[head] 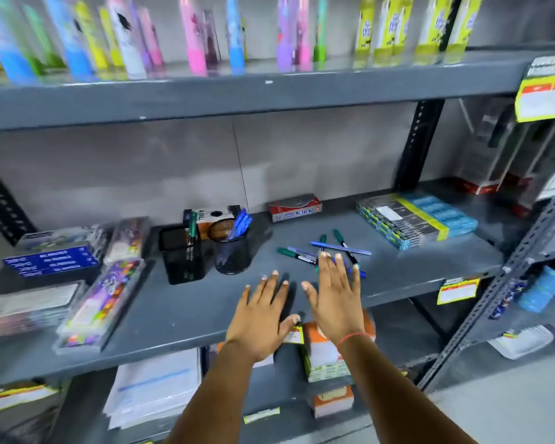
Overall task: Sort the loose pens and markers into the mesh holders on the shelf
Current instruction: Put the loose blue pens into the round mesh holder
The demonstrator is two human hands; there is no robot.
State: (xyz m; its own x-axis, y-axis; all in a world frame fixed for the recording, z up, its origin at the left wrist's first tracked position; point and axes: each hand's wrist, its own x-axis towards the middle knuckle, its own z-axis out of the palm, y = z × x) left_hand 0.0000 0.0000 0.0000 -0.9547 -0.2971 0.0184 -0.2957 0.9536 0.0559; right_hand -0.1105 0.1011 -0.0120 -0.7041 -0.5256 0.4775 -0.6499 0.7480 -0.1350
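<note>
A loose pile of pens and markers [330,249] lies on the grey middle shelf [180,312], with green-capped markers and blue pens crossing each other. Two black mesh holders stand to its left: a square holder [181,259] with a green marker in it, and a round holder [232,251] with several blue pens. My right hand [335,293] is open, fingers spread, its fingertips over the near edge of the pile. My left hand [263,312] is open and flat above the shelf front, holding nothing.
A red pen box [294,208] sits at the back. Stacked blue and yellow boxes [417,219] lie to the right, pencil cases [100,299] and blue packs [50,261] to the left. The upper shelf carries colourful packs. A second rack [526,251] stands at right.
</note>
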